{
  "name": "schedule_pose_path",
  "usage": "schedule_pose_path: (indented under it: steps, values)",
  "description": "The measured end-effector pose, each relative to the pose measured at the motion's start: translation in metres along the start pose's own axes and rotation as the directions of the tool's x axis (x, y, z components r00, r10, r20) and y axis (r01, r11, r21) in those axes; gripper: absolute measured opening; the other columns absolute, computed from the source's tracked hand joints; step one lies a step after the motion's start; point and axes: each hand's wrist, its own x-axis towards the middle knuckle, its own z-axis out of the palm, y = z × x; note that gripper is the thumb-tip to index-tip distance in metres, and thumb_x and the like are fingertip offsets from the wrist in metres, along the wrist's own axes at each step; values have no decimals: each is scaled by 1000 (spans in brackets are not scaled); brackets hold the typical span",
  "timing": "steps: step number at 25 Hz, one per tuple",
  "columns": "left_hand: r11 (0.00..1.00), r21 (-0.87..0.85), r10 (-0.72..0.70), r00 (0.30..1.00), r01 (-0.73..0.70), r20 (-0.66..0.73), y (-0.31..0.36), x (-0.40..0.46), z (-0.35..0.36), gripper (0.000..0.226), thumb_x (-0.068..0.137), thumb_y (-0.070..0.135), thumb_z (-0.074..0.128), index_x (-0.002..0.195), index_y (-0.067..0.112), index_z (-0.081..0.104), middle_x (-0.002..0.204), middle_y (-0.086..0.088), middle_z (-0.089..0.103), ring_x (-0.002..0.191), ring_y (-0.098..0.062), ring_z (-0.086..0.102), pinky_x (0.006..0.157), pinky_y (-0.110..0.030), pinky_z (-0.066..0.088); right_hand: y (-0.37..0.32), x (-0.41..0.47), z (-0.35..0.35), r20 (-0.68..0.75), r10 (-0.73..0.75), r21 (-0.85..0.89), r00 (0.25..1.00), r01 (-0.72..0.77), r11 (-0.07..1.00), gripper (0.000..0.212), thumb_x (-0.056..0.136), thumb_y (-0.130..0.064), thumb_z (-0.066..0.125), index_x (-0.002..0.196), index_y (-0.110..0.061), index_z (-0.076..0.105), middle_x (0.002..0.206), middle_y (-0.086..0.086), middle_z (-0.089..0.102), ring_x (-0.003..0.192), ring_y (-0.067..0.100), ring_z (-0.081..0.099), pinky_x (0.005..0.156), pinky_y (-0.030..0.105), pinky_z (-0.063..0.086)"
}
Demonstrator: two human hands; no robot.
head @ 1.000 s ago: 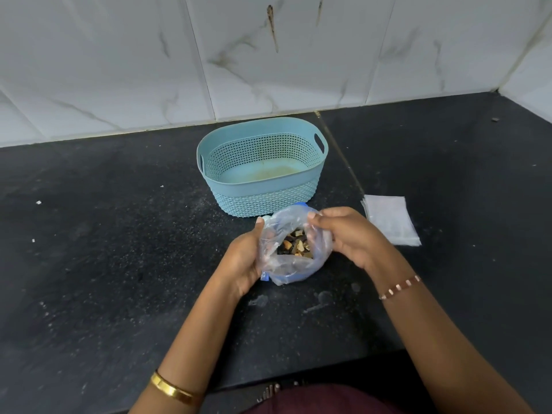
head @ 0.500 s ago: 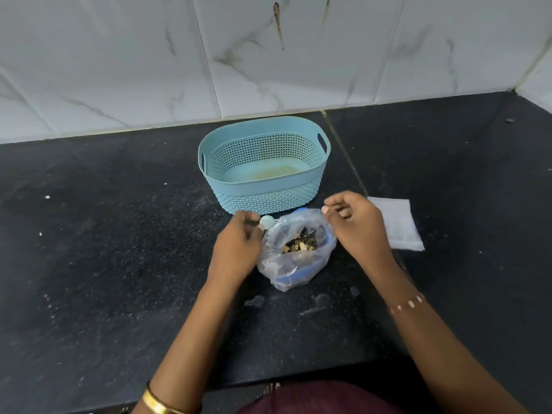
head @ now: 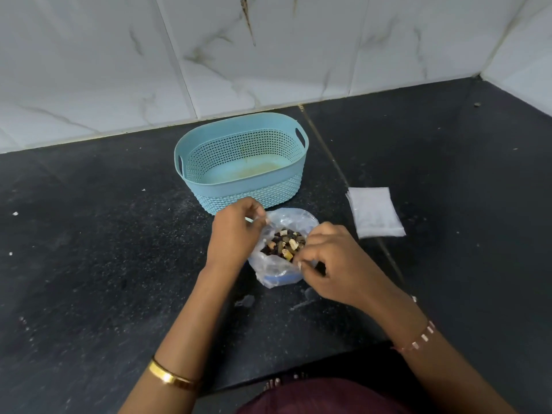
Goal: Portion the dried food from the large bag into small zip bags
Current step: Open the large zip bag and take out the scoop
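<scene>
Mouth's wider now: left hand and right hand pinch the clear plastic large bag rim, mixed dried food exposed, ready for portioning.

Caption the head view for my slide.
Both hands, left hand and right hand, pinch open the large bag of dried food.

No text, label or number is readable.
</scene>
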Motion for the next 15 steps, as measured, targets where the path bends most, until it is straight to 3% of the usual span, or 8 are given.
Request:
schedule_pose_path:
  steps: [2,4,6,8,9,11,13,15]
  values:
    - [998,-49,-48,998,46,-36,-2,0,1,20,80,7,66,70,22,57,65,12,55,58,-5,51,59,-24,41,-2,-6,2,40,-51,-27,998,52,998,23,75,-21,51,78,-14,73,72,-4,66,90,19,54,84,33,40]
    - [993,-86,-82,996,79,-31,-3,-2,2,17,82,10,66,75,23,57,68,8,58,63,-13,54,58,-22,42,-2,-8,4,-32,-22,52,999,24,998,20,76,-18,54,80,-12,72,78,-1,66,89,17,53,82,29,42]
    - [976,-157,-150,989,148,0,-3,-7,0,18,83,19,66,97,18,56,76,2,60,66,-16,56,57,-22,41,-3,-6,5,-241,119,195,963,-72,978,17,79,-15,58,90,-11,70,88,2,64,88,15,53,79,23,43]
    - [966,-147,-203,976,212,77,-6,-14,-4,36,81,31,67,110,16,52,85,-2,63,68,-12,56,59,-21,44,-2,-2,6,-358,372,342,856,-250,906,20,82,-20,63,100,-11,66,93,3,62,86,13,56,77,26,49]
    - [967,-101,-222,968,234,118,-8,-17,-7,38,80,40,65,106,14,56,86,-5,65,67,-13,58,62,-24,47,1,1,6,-309,495,389,812,-368,845,25,83,-26,64,102,-10,65,91,4,62,82,14,58,75,30,52]
    - [954,-41,-285,942,297,180,-11,-22,-11,51,79,53,59,83,2,62,72,-14,69,61,-23,64,64,-34,55,5,8,8,-81,649,453,757,-552,700,33,84,-35,62,93,-4,64,80,13,66,70,18,62,68,35,54]
    - [920,-88,-355,907,382,227,-13,-23,-12,60,82,54,56,73,-5,61,62,-16,66,56,-25,65,58,-33,58,5,11,10,88,673,592,735,-582,558,39,86,-34,60,85,5,62,77,21,68,64,22,63,60,32,56]
    - [833,-263,-410,862,487,297,-12,-25,-11,48,87,46,54,75,0,61,64,-11,65,52,-17,63,50,-27,56,1,12,9,171,662,702,730,-562,437,35,87,-29,59,83,6,63,76,17,69,63,17,63,58,26,56]
